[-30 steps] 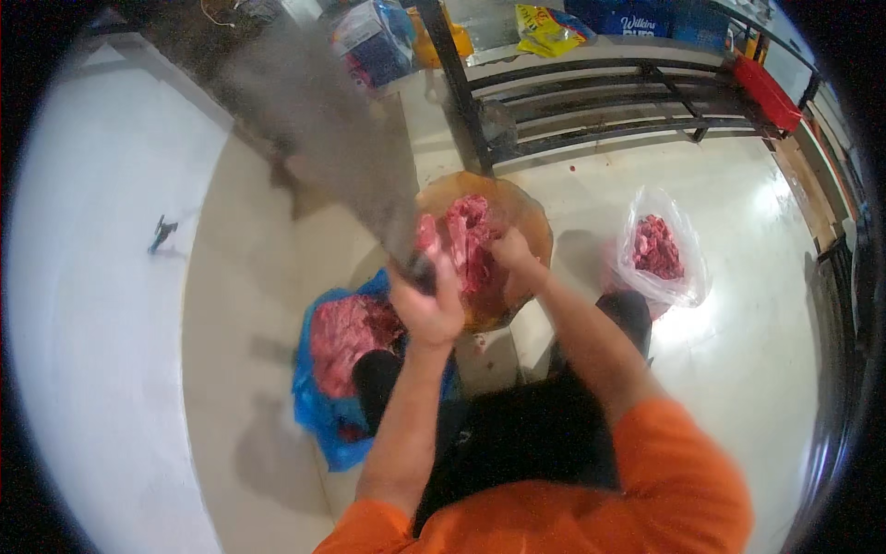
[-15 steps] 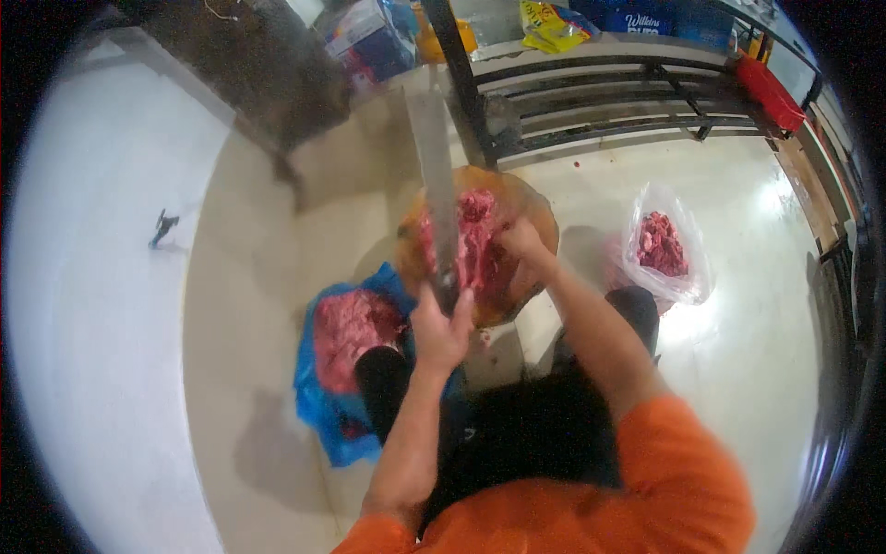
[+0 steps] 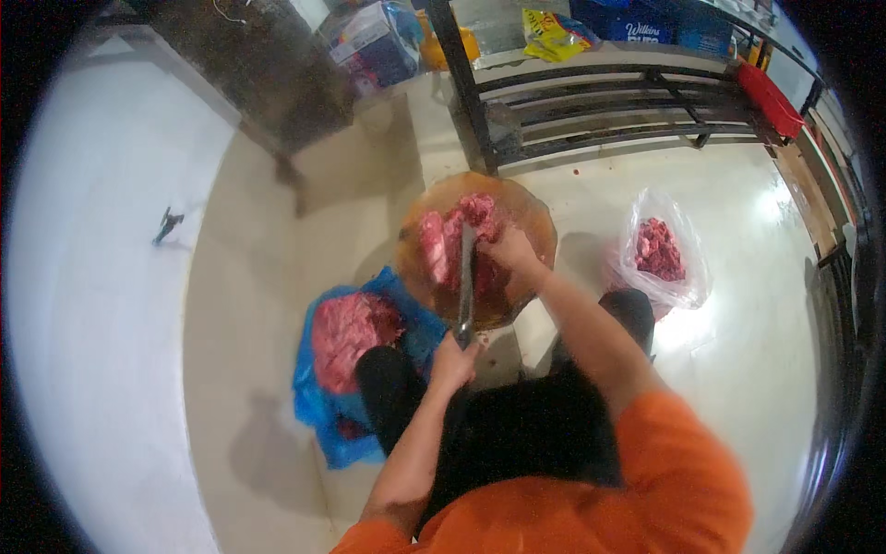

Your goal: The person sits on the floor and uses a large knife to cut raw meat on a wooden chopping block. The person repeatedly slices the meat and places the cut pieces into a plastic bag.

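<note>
The left hand (image 3: 453, 362) has lowered its gripped knife (image 3: 466, 288) to the meat (image 3: 451, 238), seemingly slicing, while the right hand (image 3: 514, 252) grips the three-o'clock side.

Glare whitens the glossy cream tiled floor (image 3: 748, 388) at right — soft shadows lie leftward — and the broad white panel (image 3: 101, 277) bows toward black, grainy corners.

Raw meat (image 3: 433, 247) on round board (image 3: 530, 214)
</note>
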`<state>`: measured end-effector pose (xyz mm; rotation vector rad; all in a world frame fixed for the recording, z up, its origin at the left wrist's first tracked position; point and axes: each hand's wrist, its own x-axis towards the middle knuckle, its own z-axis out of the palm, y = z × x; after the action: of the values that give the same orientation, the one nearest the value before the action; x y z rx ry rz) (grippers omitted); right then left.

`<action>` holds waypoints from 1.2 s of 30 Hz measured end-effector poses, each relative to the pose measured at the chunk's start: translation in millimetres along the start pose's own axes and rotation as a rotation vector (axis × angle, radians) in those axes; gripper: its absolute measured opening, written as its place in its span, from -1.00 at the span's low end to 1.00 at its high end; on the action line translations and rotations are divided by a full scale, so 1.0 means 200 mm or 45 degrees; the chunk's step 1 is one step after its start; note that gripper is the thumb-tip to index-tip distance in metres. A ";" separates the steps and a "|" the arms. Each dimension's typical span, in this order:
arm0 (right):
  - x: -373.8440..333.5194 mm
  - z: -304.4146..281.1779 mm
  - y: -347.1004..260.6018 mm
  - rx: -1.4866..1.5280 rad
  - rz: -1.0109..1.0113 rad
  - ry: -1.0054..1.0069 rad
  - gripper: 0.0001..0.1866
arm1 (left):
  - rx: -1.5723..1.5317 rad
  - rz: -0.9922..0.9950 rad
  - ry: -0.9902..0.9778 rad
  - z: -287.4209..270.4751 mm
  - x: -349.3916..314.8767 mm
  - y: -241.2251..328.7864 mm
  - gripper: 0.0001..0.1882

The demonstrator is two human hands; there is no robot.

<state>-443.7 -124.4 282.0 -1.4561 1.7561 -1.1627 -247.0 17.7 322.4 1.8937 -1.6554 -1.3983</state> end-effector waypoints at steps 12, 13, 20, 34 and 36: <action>0.06 -0.16 0.41 0.698 0.377 0.080 -0.37 | -0.198 0.009 -0.098 -0.05 0.10 -0.15 -0.77; -0.02 -0.14 0.34 0.537 0.408 -0.126 -0.39 | -0.142 0.009 -0.087 -0.10 0.08 -0.19 -0.75; -0.18 -0.32 0.21 0.305 0.409 -0.288 -0.54 | -0.032 0.443 0.308 -0.01 -0.11 0.19 -0.62; -0.20 -0.21 0.30 -0.111 0.139 -0.087 -0.48 | 0.385 0.407 0.305 0.07 0.25 0.13 -0.56; -0.22 -0.20 0.26 -0.122 0.105 -0.022 -0.51 | 0.438 0.308 0.228 0.06 0.28 0.06 -0.55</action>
<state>-491.8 -70.8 249.8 -1.4298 1.8644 -1.0340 -270.3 -29.9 299.3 1.8412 -2.0513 -0.8694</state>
